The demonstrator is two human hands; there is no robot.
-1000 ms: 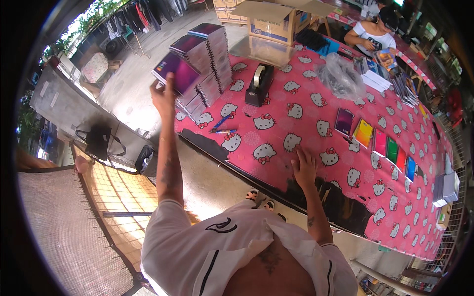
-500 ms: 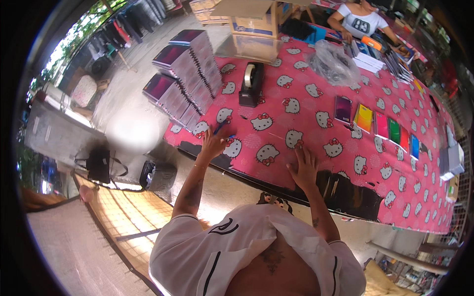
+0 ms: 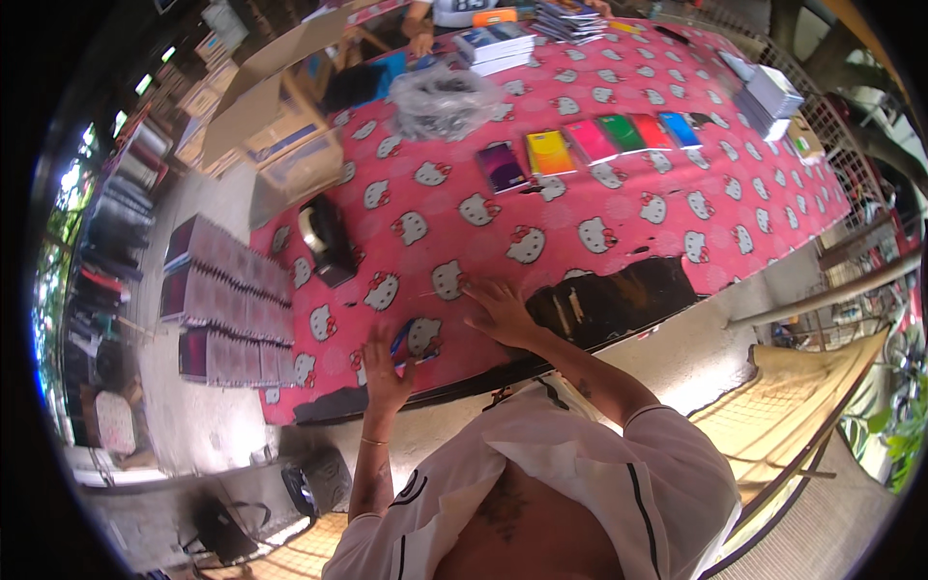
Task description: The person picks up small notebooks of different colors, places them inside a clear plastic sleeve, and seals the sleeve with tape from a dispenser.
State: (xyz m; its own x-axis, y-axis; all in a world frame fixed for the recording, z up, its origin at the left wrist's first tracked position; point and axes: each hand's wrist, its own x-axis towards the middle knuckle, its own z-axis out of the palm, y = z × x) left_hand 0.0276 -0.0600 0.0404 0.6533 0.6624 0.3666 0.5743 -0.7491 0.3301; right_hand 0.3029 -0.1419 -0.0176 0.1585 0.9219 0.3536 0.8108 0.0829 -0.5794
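Note:
My left hand (image 3: 387, 375) rests at the near edge of a pink tablecloth (image 3: 556, 217) printed with white cat faces, its fingers apart. Right beside its fingers lies a slim blue thing that looks like a pen (image 3: 400, 338); I cannot tell whether they touch. My right hand (image 3: 501, 314) lies flat on the cloth with spread fingers and nothing in it. Ahead of my left hand stands a black tape dispenser (image 3: 329, 242). Tall stacks of spiral-bound notebooks (image 3: 232, 309) with dark purple covers stand at the table's left edge.
Beyond my hands lie a purple notebook (image 3: 503, 167), a yellow one (image 3: 549, 153) and several other coloured ones in a row. Farther back are a crumpled plastic bag (image 3: 440, 101), book piles (image 3: 493, 46), a cardboard box (image 3: 280, 116) and a co-worker's hand (image 3: 421, 43). White stacks (image 3: 770, 101) stand far right.
My view has turned to the right, so the notebook stacks and dispenser appear farther left. Both hands stay on the near part of the cloth, fingers still spread.

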